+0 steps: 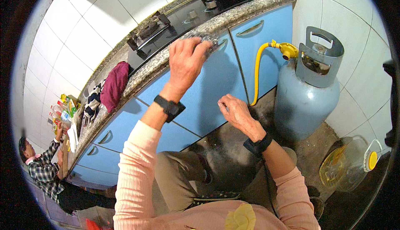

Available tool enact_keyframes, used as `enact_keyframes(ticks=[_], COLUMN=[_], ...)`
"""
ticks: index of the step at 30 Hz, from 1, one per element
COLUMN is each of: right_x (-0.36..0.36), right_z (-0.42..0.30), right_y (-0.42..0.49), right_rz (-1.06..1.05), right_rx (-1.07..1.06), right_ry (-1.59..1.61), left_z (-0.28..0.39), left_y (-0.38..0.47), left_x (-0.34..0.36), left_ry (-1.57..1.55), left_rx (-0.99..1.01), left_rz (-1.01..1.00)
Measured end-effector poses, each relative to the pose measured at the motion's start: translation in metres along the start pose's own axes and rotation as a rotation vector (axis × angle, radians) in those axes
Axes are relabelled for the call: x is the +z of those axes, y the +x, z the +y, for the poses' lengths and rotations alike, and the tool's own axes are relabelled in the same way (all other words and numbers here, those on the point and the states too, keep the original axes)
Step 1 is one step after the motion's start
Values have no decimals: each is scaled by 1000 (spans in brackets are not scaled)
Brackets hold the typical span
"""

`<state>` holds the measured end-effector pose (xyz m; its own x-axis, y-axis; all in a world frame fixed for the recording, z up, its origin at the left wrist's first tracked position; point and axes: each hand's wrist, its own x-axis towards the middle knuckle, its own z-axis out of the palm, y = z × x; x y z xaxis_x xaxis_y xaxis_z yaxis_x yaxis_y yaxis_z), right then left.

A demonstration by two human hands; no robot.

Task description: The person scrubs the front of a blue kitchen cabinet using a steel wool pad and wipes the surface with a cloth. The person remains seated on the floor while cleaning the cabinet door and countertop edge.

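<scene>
My left hand (pixel 185 62) grips a silvery scouring pad (pixel 211 40), which looks like steel wool and is partly covered by my fingers. It is at the front of the blue cabinet, just below the granite counter edge (pixel 215 23) and over a door handle (pixel 222 44). Whether the pad touches the handle cannot be told. Lower and to the right, my right hand (pixel 237 112) hovers before the blue cabinet door (pixel 215 83). Its fingers are curled in, and nothing shows in them. Each wrist wears a black band.
A gas cylinder (pixel 304 105) with a yellow hose (pixel 258 70) stands at right. Near it, a clear plastic jug (pixel 347 164) lies on the floor. A gas hob (pixel 187 17) and maroon cloth (pixel 115 84) are on the counter. Another person (pixel 43 170) stands at far left beside several bottles (pixel 62 111).
</scene>
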<state>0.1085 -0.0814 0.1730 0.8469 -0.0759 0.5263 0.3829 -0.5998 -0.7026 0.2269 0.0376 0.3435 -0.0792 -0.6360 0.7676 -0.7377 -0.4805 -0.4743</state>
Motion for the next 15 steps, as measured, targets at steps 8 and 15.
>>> enact_keyframes(ticks=[8,15], right_x=[0,-1], right_z=[-1,-2], right_y=[-2,-4], right_rz=[6,24], right_rx=[-10,-51], right_ry=[-62,-110], left_z=[-17,-21], left_y=[16,10], left_x=[25,21], left_ry=[299,306], left_rx=[95,420], left_rz=[-212,-512])
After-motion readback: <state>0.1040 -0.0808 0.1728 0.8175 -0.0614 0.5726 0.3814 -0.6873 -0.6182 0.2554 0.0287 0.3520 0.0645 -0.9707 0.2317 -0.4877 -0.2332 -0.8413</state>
